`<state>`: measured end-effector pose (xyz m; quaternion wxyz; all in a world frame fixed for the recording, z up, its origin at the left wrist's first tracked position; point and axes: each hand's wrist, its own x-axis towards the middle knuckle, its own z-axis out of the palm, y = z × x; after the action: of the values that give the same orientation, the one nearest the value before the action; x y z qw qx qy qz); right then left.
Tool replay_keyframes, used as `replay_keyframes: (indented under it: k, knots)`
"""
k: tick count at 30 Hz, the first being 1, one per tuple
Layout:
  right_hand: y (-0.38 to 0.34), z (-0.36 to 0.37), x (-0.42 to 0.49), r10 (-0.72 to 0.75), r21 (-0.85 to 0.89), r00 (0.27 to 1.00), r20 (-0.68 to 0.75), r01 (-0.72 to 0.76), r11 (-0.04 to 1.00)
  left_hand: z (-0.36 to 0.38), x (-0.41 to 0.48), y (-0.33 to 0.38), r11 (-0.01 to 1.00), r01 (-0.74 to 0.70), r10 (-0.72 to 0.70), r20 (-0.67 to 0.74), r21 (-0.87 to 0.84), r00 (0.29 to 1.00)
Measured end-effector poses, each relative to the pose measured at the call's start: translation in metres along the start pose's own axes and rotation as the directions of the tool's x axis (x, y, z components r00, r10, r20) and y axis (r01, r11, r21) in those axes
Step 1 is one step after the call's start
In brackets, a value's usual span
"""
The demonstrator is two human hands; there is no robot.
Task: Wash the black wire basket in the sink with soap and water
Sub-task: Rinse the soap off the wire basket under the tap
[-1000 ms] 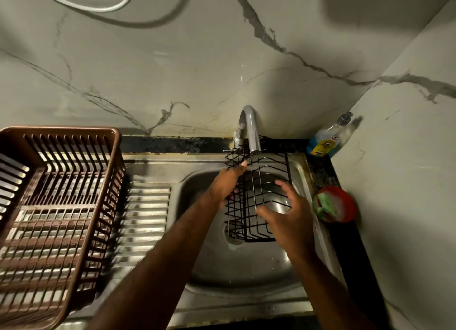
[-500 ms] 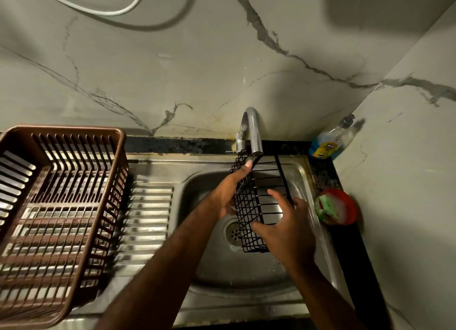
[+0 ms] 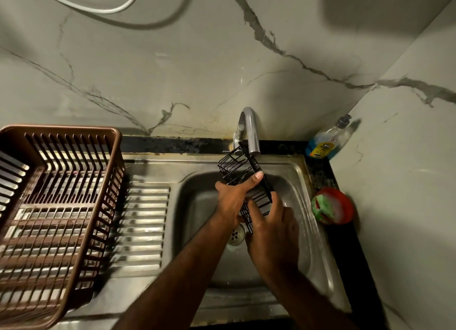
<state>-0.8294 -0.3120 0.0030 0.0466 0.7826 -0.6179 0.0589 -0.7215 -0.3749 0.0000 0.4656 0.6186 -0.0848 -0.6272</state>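
Observation:
The black wire basket [image 3: 233, 165] is tilted on its side over the steel sink [image 3: 299, 181], its far end right under the tap [image 3: 251, 132]. My left hand [image 3: 232, 199] grips the basket from the left, thumb laid across its upper edge. From below right, my right hand [image 3: 270, 221] holds the near end, fingers curled round the wires. A soap bottle [image 3: 325, 142] leans in the back right corner. On the counter right of the sink stands a red bowl with a green scrubber [image 3: 332, 206]. Whether water is running cannot be made out.
A brown plastic dish rack [image 3: 56, 201] fills the left side on the ribbed drainboard [image 3: 143, 221]. The drain [image 3: 235, 236] shows just under my hands. Marble walls close in at the back and right. A white cable [image 3: 98, 6] hangs on the wall.
The basket has been turned from facing me to lying on its side, narrower in view. Both hands have shifted closer together on it, the right one sliding down to its near end.

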Motion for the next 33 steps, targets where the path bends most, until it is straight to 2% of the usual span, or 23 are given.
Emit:
replay_keyframes:
  k: [2, 6, 8, 9, 11, 12, 16, 17, 18, 19, 21, 22, 24, 26, 30, 31, 33]
  knots:
    - [-0.002, 0.004, -0.003, -0.029, -0.007, 0.999, -0.019, 0.029, 1.0, 0.001, 0.0, -0.002, 0.999, -0.052, 0.052, -0.033, 0.0, 0.998]
    - [-0.004, 0.011, -0.013, -0.078, 0.034, 0.997, 0.008, 0.078, 0.996, 0.001, 0.002, -0.004, 0.995, -0.016, 0.027, -0.115, 0.099, 0.993]
    - [-0.006, 0.011, -0.013, -0.135, 0.135, 0.989, 0.062, 0.126, 0.983, -0.009, 0.006, -0.006, 0.99, -0.015, 0.039, -0.167, 0.14, 0.985]
    - [-0.007, 0.007, -0.01, -0.173, 0.245, 0.978, 0.12, 0.14, 0.959, -0.017, 0.009, -0.006, 0.987, -0.028, 0.057, -0.181, 0.159, 0.982]
    - [-0.001, -0.006, 0.001, -0.241, 0.545, 0.934, 0.265, 0.061, 0.836, -0.031, 0.016, -0.005, 0.985, -0.067, 0.091, -0.15, 0.159, 0.985]
    - [0.004, -0.016, 0.011, -0.246, 0.658, 0.924, 0.292, -0.007, 0.753, -0.036, 0.018, -0.004, 0.986, -0.076, 0.094, -0.114, 0.148, 0.989]
    - [0.013, -0.018, 0.084, -0.061, 0.789, 0.946, 0.32, -0.23, 0.57, -0.054, 0.016, 0.006, 0.984, -0.149, 0.151, -0.016, 0.099, 0.988]
    - [0.01, -0.008, 0.104, -0.035, 0.836, 0.932, 0.361, -0.307, 0.455, -0.058, 0.016, 0.007, 0.983, -0.162, 0.161, 0.011, 0.089, 0.987]
    - [0.006, 0.005, 0.123, -0.029, 0.877, 0.909, 0.416, -0.392, 0.276, -0.061, 0.014, 0.009, 0.983, -0.162, 0.159, 0.037, 0.09, 0.987]
    - [-0.002, 0.015, 0.139, -0.031, 0.873, 0.873, 0.486, -0.484, 0.055, -0.064, 0.014, 0.007, 0.983, -0.159, 0.154, 0.058, 0.092, 0.986]
    - [-0.016, 0.029, 0.162, -0.05, 0.732, 0.794, 0.606, -0.582, -0.353, -0.066, 0.011, 0.004, 0.983, -0.166, 0.158, 0.092, 0.084, 0.983]
    - [-0.023, 0.032, 0.168, -0.082, 0.651, 0.77, 0.633, -0.587, -0.481, -0.066, 0.01, 0.003, 0.981, -0.177, 0.168, 0.112, 0.083, 0.979]
    - [-0.03, 0.037, 0.174, -0.143, 0.565, 0.78, 0.61, -0.555, -0.61, -0.067, 0.013, 0.002, 0.976, -0.204, 0.193, 0.132, 0.08, 0.972]
    - [-0.033, 0.043, 0.173, -0.163, 0.603, 0.808, 0.566, -0.54, -0.587, -0.067, 0.017, 0.001, 0.974, -0.219, 0.209, 0.141, 0.058, 0.968]
    - [-0.03, 0.052, 0.172, -0.08, 0.792, 0.838, 0.54, -0.538, -0.29, -0.066, 0.021, 0.002, 0.965, -0.262, 0.255, 0.162, 0.022, 0.953]
    - [-0.029, 0.053, 0.17, -0.087, 0.795, 0.839, 0.537, -0.538, -0.281, -0.066, 0.022, 0.001, 0.964, -0.266, 0.263, 0.16, -0.004, 0.951]
    - [-0.029, 0.051, 0.163, -0.168, 0.736, 0.819, 0.549, -0.569, -0.368, -0.064, 0.025, -0.001, 0.959, -0.279, 0.282, 0.152, -0.038, 0.947]
